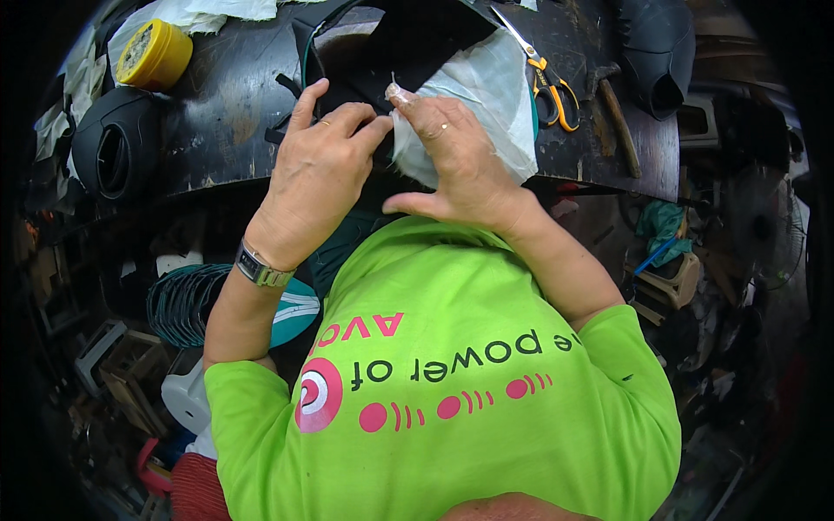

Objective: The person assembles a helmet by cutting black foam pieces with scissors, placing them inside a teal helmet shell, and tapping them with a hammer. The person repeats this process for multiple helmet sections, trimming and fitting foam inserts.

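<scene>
While both my hands work over the near edge of a dark, scuffed table, the items stand as follows.

Left hand: fingers curled, touching a black, sheet-like piece with strip-like edges; whether they pinch it, I cannot tell. Right hand: opened, thumb spread wide of the fingers, over a thin, creased white cloth. The black piece lies beyond my fingertips, mid-table; the cloth reaches the near edge.

Towards the right edge: scissors with orange-and-black handles, blades pointing to the far edge; a wooden-handled hammer, near the right near corner; a black, rounded moulded form. Towards the left end: a round yellow tub; a second black, rounded form with an opening, by the near edge.
</scene>
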Motion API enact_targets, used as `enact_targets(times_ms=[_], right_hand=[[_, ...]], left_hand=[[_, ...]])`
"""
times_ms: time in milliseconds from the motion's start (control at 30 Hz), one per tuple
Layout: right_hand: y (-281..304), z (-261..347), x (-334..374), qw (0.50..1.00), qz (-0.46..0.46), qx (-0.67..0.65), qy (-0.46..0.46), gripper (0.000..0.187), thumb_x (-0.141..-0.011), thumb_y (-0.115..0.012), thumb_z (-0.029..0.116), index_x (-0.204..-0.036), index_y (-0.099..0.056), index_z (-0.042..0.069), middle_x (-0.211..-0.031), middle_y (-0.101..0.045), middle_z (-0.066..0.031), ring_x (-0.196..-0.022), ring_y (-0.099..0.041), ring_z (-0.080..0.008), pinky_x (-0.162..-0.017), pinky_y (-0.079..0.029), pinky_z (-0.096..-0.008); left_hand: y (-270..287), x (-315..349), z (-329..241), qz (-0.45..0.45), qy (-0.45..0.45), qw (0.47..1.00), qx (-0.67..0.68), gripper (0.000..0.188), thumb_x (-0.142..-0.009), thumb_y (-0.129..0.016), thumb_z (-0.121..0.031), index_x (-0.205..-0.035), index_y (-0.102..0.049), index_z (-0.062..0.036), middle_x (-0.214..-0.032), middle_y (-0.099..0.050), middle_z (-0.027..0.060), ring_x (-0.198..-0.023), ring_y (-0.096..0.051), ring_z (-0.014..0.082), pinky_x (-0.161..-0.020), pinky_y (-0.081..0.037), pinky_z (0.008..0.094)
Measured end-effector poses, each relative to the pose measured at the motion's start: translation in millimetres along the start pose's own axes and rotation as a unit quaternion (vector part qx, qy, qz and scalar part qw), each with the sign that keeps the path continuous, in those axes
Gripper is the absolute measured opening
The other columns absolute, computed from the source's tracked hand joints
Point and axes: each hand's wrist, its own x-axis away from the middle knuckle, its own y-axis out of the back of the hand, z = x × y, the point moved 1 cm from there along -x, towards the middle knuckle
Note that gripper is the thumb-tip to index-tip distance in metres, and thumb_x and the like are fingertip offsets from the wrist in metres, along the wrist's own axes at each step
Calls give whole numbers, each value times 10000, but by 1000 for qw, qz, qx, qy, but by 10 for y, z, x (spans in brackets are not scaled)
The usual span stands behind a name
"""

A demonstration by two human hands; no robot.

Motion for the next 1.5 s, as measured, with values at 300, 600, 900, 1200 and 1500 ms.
enact_targets(times_ms=[300, 600, 900, 1200, 1500], right_hand=[[29, -106, 59, 952, -54, -213, -215, 751, -913, -619, -64, -1594, -340, 88, -1573, -459, -112, -1209, -597, -206, -1094, -456, -329], [-51, -106, -17, 942, -80, -243, -215, 686, -916, -612, -66, -1556, -431, 105, -1170, -668, -104, -994, -661, -149, -926, -510, -297], [-70, -182, 19, 902, -72, -365, -217, 639, -944, -609, -65, -1550, -425, 18, -1462, -572, -77, -1153, -610, -120, -1012, -476, -261], [55, -39, 13, 991, 121, -15, -50, 682, -798, -758, 74, -1452, -593, 178, -1391, -643, -48, -1156, -581, -279, -1034, -367, -428], [204, 85, 12, 974, 210, -28, 87, 377, -910, -732, 311, -1286, -705, 288, -1450, -601, -8, -1349, -516, -316, -1144, -360, -541]], left_hand=[[8, 14, -46, -31, -12, 999, 0, 213, -820, -757, -79, -1021, -707, -33, -1029, -709, 96, -1015, -686, 237, -1101, -409, 466], [-8, 19, 70, 7, -17, 997, 78, 199, -840, -775, -54, -1022, -697, -41, -1047, -713, 110, -959, -697, 273, -805, -573, 342], [-141, 12, 19, -139, 120, 974, 131, 205, -887, -764, -138, -1022, -649, -37, -888, -676, 136, -796, -703, 358, -714, -567, 402], [-156, -14, 200, -102, 205, 950, 212, 175, -919, -735, -179, -971, -741, -13, -852, -722, 181, -734, -710, 355, -669, -557, 405], [-225, 50, 122, -116, 134, 978, 112, 204, -795, -817, -146, -974, -758, -69, -959, -718, 101, -848, -710, 296, -753, -580, 374]])
